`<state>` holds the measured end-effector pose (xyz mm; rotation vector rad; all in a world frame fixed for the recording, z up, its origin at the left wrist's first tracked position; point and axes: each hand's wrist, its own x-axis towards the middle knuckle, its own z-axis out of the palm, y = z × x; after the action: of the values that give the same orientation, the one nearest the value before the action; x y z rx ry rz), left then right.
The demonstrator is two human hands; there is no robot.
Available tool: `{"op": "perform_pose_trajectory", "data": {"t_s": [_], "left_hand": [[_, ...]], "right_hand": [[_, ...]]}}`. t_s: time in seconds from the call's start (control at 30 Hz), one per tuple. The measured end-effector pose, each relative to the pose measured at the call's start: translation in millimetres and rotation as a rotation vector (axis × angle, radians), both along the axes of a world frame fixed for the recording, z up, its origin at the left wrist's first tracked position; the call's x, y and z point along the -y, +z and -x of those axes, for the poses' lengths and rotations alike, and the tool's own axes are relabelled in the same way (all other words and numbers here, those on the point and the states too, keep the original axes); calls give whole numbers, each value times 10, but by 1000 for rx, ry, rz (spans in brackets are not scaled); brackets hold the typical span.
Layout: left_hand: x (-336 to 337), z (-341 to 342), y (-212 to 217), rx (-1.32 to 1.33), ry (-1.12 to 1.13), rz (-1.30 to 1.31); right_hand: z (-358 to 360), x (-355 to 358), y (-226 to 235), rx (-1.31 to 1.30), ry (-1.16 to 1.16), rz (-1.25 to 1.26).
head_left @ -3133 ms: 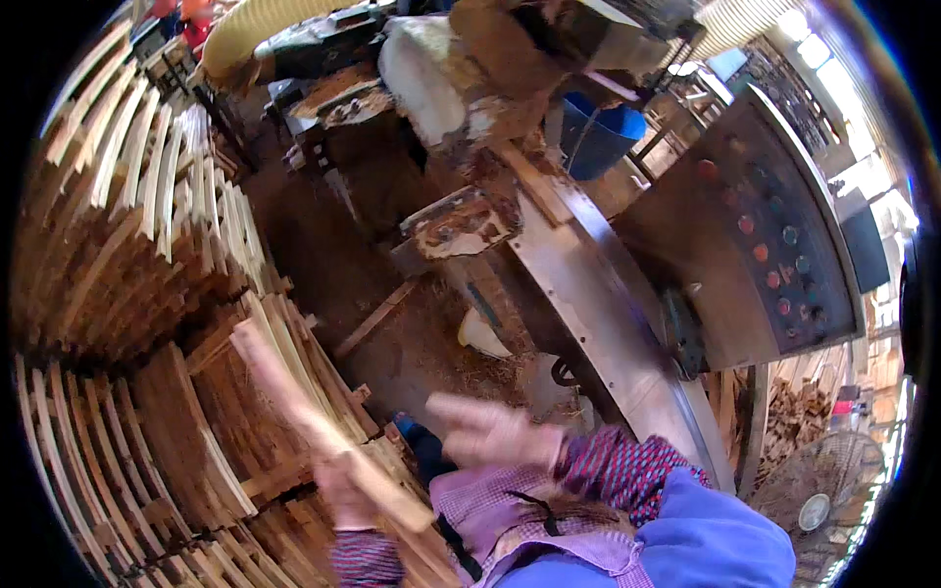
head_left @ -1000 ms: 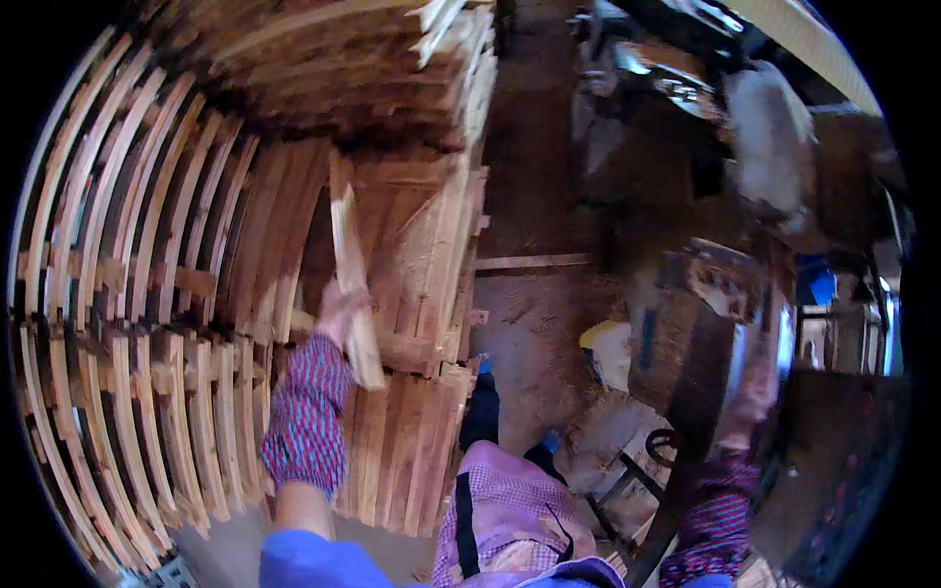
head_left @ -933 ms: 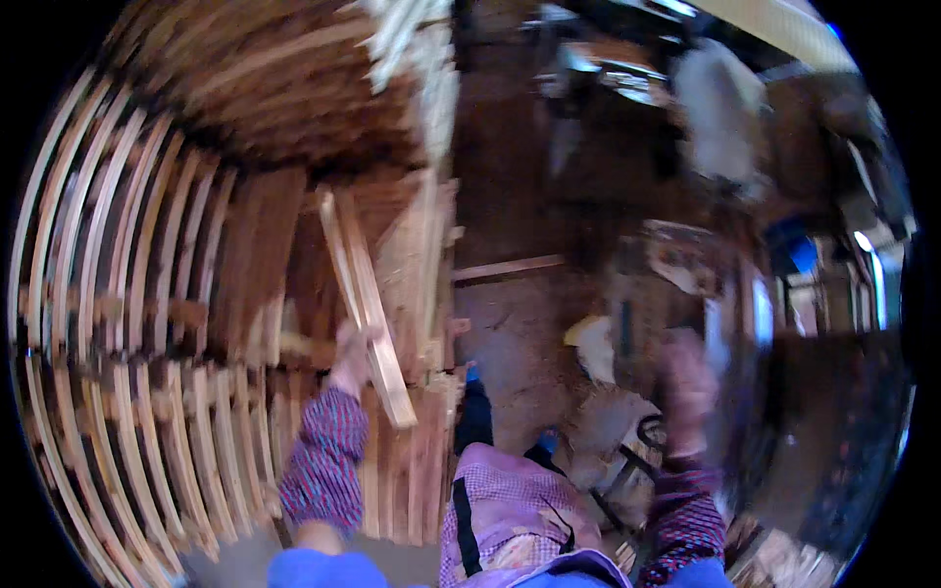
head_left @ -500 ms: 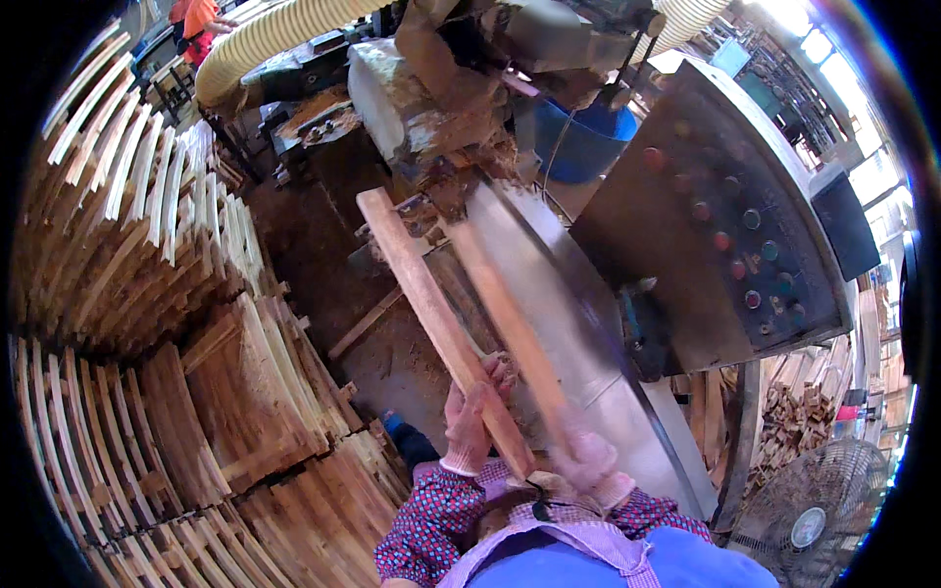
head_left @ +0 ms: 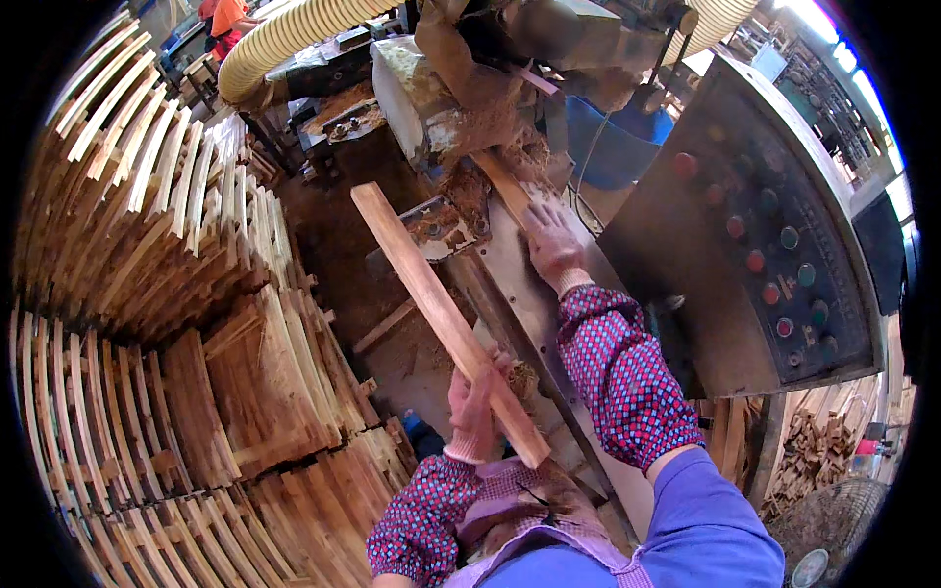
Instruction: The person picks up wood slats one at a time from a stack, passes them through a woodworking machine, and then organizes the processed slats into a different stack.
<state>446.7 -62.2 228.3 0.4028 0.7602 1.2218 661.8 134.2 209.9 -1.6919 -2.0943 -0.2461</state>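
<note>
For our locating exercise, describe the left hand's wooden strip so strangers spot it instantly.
Left of the button-studded panel runs a metal bed. Further left, the left hand holds the strip, raised, while a second strip lies on the bed under the right hand.

Left of the smooth metal machine bed [head_left: 534, 304], you're holding a matt wooden plank [head_left: 421, 289]; farther left, rough wooden slats [head_left: 186, 191] are lying; over the bed, your cloth sleeve [head_left: 627, 382] is wrinkling; right of it, a smudged panel [head_left: 701, 255] is standing.
</note>
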Motion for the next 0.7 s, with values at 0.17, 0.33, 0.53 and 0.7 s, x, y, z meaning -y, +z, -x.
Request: {"op": "perform_pose_trajectory", "data": {"t_s": [0.17,0.33,0.53,0.7], "left_hand": [[-344,-211,-10,-27,58,-111],[-46,-318,-481,-443,-357,-249],[-103,1439,-1038,-1305,-172,-89],[-268,4206,-1513,-2078,117,706]], "right_hand": [[338,1102,219,-1352,149,650],[383,2473,748,-665,45,596],[-31,3303,459,-229,-171,386],[-149,2199,-54,207,20,-3]]}}
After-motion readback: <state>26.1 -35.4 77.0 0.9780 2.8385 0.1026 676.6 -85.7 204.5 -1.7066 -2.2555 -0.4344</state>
